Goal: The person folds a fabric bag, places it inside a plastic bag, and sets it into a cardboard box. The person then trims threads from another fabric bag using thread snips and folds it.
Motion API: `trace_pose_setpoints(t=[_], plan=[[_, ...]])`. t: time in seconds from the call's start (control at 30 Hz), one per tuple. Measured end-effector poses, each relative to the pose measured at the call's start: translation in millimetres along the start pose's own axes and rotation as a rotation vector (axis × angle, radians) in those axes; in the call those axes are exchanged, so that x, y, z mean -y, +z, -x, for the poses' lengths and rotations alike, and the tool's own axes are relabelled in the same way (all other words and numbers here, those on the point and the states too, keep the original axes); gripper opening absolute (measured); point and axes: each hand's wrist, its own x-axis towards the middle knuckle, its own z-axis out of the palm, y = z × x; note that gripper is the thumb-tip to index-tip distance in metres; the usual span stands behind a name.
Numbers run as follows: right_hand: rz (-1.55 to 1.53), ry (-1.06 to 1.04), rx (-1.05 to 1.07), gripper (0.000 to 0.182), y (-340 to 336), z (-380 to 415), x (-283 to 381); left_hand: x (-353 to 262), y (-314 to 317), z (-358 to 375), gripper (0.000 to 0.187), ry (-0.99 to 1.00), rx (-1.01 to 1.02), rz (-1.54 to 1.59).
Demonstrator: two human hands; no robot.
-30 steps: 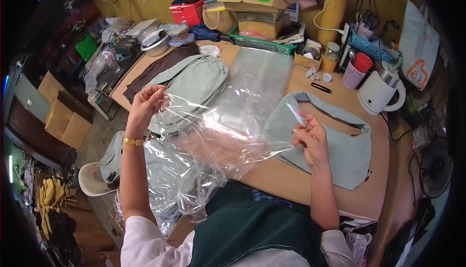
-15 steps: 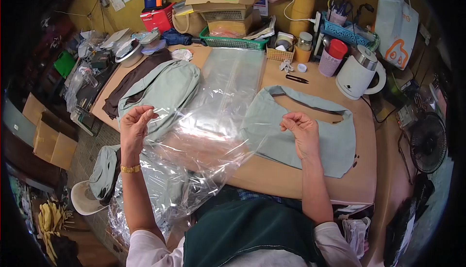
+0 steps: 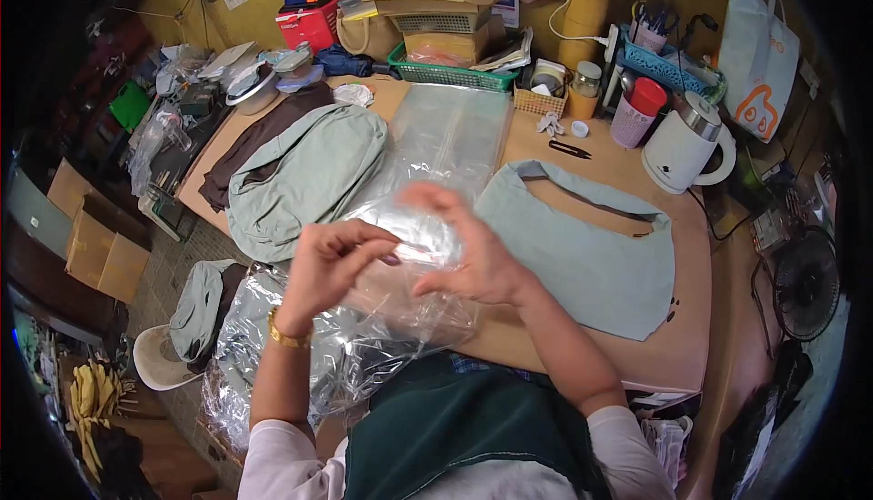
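My left hand (image 3: pixel 341 268), with a gold-coloured watch on its wrist, pinches the edge of a clear plastic bag (image 3: pixel 418 314) above the table. Close beside it on the right is my right hand (image 3: pixel 477 250), its thumb and fingers spread and the fingers smeared by motion. Under and behind the hands lies a flat stack of clear plastic bags (image 3: pixel 450 127). A pale green cloth bag (image 3: pixel 591 264) with a wide strap is spread flat on the right. More pale green cloth (image 3: pixel 305 173) lies at the left, over dark brown cloth (image 3: pixel 273 127).
Black thread snips (image 3: pixel 570 149) lie near a white kettle (image 3: pixel 687 145) and a pink cup with a red top (image 3: pixel 641 114). A green basket (image 3: pixel 450 75) holding boxes stands at the back. Shiny wrapped cloth (image 3: pixel 264 355) hangs at the front left, near a stool (image 3: pixel 155 359).
Both hands have come together from wide apart. My right hand has let go of the plastic and opened. The stretched plastic has gone slack, and the view has shifted slightly.
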Motion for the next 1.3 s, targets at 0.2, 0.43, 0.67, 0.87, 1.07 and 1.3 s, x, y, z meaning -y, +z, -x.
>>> trace_pose_setpoints(t=[0.2,0.43,0.67,0.87,1.07,1.3], plan=[[-0.003,0.238,0.391,0.018,-13.7,7.1,-28.4,2.1,-49.7,1.2,0.010,0.214,-0.513,-0.131],[-0.275,0.538,-0.090,0.003,-57.7,39.5,-32.8,36.7,-70.7,4.7,0.020,-0.089,-0.467,-0.029],[0.336,0.099,-0.106,0.006,-66.5,48.2,-44.7,71.5,-66.8,-5.3,0.027,0.052,-0.592,0.079],[-0.144,0.473,-0.451,0.014,-65.4,52.5,-42.6,88.8,-63.5,-2.6,0.029,0.003,-0.770,0.244],[-0.122,0.196,-0.577,0.015,-69.9,53.8,-56.2,84.4,-53.0,-2.7,0.015,0.000,-0.695,0.324],[-0.125,0.338,-0.628,0.016,-76.1,59.1,-54.9,86.0,-42.5,4.1,0.018,-0.047,-0.704,0.269]])
